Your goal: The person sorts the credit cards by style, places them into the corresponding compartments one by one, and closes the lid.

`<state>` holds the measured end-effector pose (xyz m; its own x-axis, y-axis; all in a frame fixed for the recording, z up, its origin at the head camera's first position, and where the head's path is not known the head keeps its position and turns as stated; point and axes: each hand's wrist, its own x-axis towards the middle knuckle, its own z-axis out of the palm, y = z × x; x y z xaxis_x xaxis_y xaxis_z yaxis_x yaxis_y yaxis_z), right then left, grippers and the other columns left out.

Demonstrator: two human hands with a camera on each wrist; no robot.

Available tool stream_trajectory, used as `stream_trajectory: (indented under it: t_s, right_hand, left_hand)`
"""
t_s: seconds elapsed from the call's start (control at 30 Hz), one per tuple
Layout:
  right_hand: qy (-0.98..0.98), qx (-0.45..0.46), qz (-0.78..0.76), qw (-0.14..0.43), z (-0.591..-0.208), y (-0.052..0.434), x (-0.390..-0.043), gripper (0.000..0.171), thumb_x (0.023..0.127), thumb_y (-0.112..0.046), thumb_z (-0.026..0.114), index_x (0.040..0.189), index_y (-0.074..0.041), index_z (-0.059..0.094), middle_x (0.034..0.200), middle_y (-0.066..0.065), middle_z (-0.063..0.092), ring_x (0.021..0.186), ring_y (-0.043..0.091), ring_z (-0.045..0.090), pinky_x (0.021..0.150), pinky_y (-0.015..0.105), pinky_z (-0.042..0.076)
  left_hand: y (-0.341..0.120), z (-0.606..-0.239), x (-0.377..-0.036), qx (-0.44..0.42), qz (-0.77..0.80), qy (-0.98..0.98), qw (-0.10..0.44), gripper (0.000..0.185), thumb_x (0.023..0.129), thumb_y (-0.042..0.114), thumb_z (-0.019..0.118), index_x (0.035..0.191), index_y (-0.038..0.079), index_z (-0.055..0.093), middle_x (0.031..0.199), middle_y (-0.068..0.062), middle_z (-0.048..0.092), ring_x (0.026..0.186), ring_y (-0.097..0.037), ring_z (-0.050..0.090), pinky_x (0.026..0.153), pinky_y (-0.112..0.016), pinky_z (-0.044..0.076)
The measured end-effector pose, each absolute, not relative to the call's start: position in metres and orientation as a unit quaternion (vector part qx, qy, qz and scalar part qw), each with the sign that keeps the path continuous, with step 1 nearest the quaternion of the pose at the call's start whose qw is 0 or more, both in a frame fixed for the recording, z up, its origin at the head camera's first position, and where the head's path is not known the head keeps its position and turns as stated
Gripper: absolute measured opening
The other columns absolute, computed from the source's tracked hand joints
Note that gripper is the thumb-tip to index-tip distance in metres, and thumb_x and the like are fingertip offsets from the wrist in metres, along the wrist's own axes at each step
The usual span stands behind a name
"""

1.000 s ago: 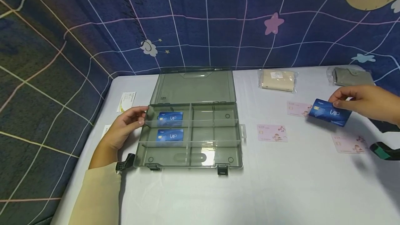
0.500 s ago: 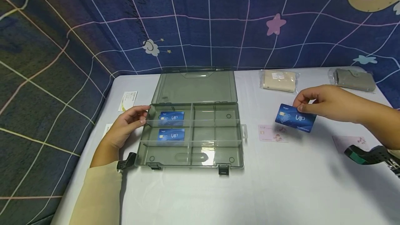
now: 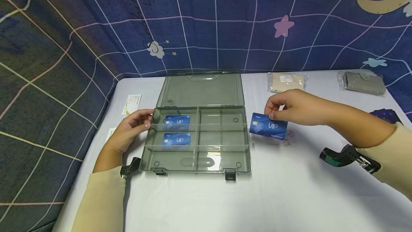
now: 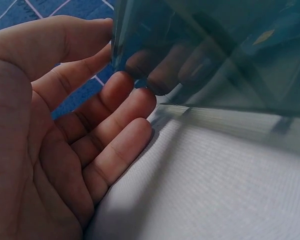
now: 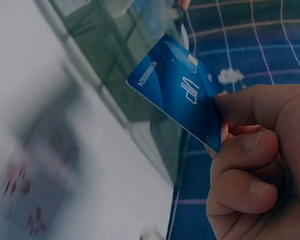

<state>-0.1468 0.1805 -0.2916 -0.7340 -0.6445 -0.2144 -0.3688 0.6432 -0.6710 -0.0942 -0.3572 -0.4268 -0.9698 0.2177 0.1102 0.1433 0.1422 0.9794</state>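
An open grey translucent organiser box (image 3: 196, 164) lies on the white table (image 3: 257, 203), lid folded back. Two blue VIP cards (image 3: 176, 121) (image 3: 176, 140) sit in its left compartments. My left hand (image 3: 130, 130) rests against the box's left wall (image 4: 190, 65), fingers relaxed and straight. My right hand (image 3: 289, 107) pinches a third blue VIP card (image 3: 268, 126) (image 5: 177, 92) just right of the box, above a pink card (image 3: 289, 134) that it mostly hides.
A beige packaged wallet (image 3: 287, 82) and a grey one (image 3: 363, 82) lie at the table's back right. A white card (image 3: 132, 104) lies left of the box. A dark patterned item (image 3: 386, 115) sits at the right edge. A blue patterned cloth (image 3: 209, 24) hangs behind.
My right hand has carried the blue VIP card leftwards from the table's right side to just beside the box. The left hand and box have stayed put.
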Motion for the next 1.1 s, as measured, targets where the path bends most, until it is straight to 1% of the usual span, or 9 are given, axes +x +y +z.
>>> stream_trajectory:
  t_s: [0.07, 0.27, 0.43, 0.5, 0.67, 0.77, 0.9, 1.0, 1.1]
  right_hand:
    - [0.873, -0.304, -0.310, 0.223, -0.291, 0.170, -0.147, 0.011, 0.101, -0.009, 0.071, 0.100, -0.020, 0.076, 0.092, -0.002, 0.067, 0.086, 0.021, 0.061, 0.072, 0.034, 0.051]
    - [0.855, -0.345, -0.311, 0.230, -0.289, 0.138, -0.147, 0.011, 0.101, -0.010, 0.071, 0.097, -0.019, 0.075, 0.091, -0.003, 0.068, 0.082, 0.021, 0.061, 0.072, 0.037, 0.051]
    - [0.838, -0.373, -0.321, 0.235, -0.292, 0.110, -0.146, 0.009, 0.100, -0.010, 0.070, 0.098, -0.018, 0.075, 0.091, -0.004, 0.068, 0.085, 0.021, 0.062, 0.078, 0.040, 0.051]
    - [0.832, -0.381, -0.326, 0.235, -0.294, 0.098, -0.144, 0.009, 0.099, -0.010, 0.070, 0.097, -0.017, 0.075, 0.091, -0.005, 0.069, 0.085, 0.021, 0.061, 0.078, 0.040, 0.051]
    - [0.823, -0.403, -0.327, 0.232, -0.300, 0.067, -0.139, 0.008, 0.097, -0.012, 0.070, 0.096, -0.017, 0.075, 0.089, -0.008, 0.070, 0.081, 0.019, 0.058, 0.075, 0.037, 0.047]
    - [0.818, -0.411, -0.327, 0.236, -0.304, 0.047, -0.135, 0.007, 0.098, -0.013, 0.070, 0.096, -0.017, 0.075, 0.089, -0.009, 0.071, 0.084, 0.016, 0.059, 0.078, 0.036, 0.048]
    - [0.806, -0.420, -0.338, 0.243, -0.308, 0.021, -0.127, 0.008, 0.100, -0.011, 0.070, 0.097, -0.016, 0.075, 0.090, -0.009, 0.071, 0.085, 0.013, 0.060, 0.082, 0.034, 0.050]
    - [0.798, -0.426, -0.350, 0.242, -0.311, 0.002, -0.122, 0.008, 0.100, -0.010, 0.070, 0.097, -0.014, 0.076, 0.089, -0.008, 0.071, 0.082, 0.011, 0.060, 0.081, 0.031, 0.051]
    - [0.797, -0.431, -0.350, 0.238, -0.315, -0.016, -0.116, 0.008, 0.100, -0.010, 0.070, 0.096, -0.013, 0.076, 0.086, -0.008, 0.070, 0.077, 0.008, 0.058, 0.076, 0.026, 0.050]
  left_hand:
    - [-0.357, -0.427, -0.094, 0.120, 0.645, 0.754, 0.030, 0.043, 0.100, -0.012, 0.062, 0.143, -0.009, 0.057, 0.114, -0.003, 0.062, 0.105, -0.014, 0.058, 0.091, -0.022, 0.050]
    - [-0.357, -0.428, -0.095, 0.118, 0.649, 0.751, 0.029, 0.044, 0.100, -0.012, 0.062, 0.143, -0.011, 0.057, 0.114, -0.004, 0.062, 0.105, -0.015, 0.058, 0.091, -0.022, 0.051]
    - [-0.356, -0.428, -0.095, 0.118, 0.649, 0.751, 0.029, 0.044, 0.100, -0.012, 0.062, 0.143, -0.010, 0.057, 0.113, -0.004, 0.062, 0.104, -0.015, 0.058, 0.091, -0.022, 0.051]
    - [-0.356, -0.428, -0.096, 0.119, 0.648, 0.752, 0.030, 0.044, 0.100, -0.012, 0.062, 0.143, -0.010, 0.058, 0.114, -0.004, 0.062, 0.104, -0.014, 0.058, 0.091, -0.022, 0.051]
    - [-0.356, -0.429, -0.096, 0.119, 0.649, 0.751, 0.029, 0.044, 0.099, -0.013, 0.062, 0.143, -0.010, 0.058, 0.113, -0.004, 0.062, 0.104, -0.015, 0.058, 0.091, -0.022, 0.051]
    - [-0.356, -0.428, -0.096, 0.121, 0.650, 0.750, 0.028, 0.044, 0.099, -0.013, 0.062, 0.142, -0.010, 0.058, 0.113, -0.003, 0.063, 0.104, -0.015, 0.059, 0.091, -0.022, 0.051]
    - [-0.357, -0.428, -0.096, 0.123, 0.651, 0.748, 0.027, 0.044, 0.099, -0.014, 0.061, 0.142, -0.009, 0.059, 0.112, -0.001, 0.063, 0.104, -0.013, 0.059, 0.091, -0.021, 0.051]
    - [-0.358, -0.428, -0.096, 0.124, 0.653, 0.747, 0.026, 0.044, 0.098, -0.015, 0.061, 0.142, -0.009, 0.059, 0.112, -0.001, 0.063, 0.103, -0.013, 0.059, 0.090, -0.022, 0.051]
    - [-0.358, -0.428, -0.096, 0.125, 0.655, 0.745, 0.028, 0.044, 0.098, -0.015, 0.060, 0.142, -0.010, 0.059, 0.112, -0.001, 0.063, 0.103, -0.012, 0.060, 0.090, -0.022, 0.052]
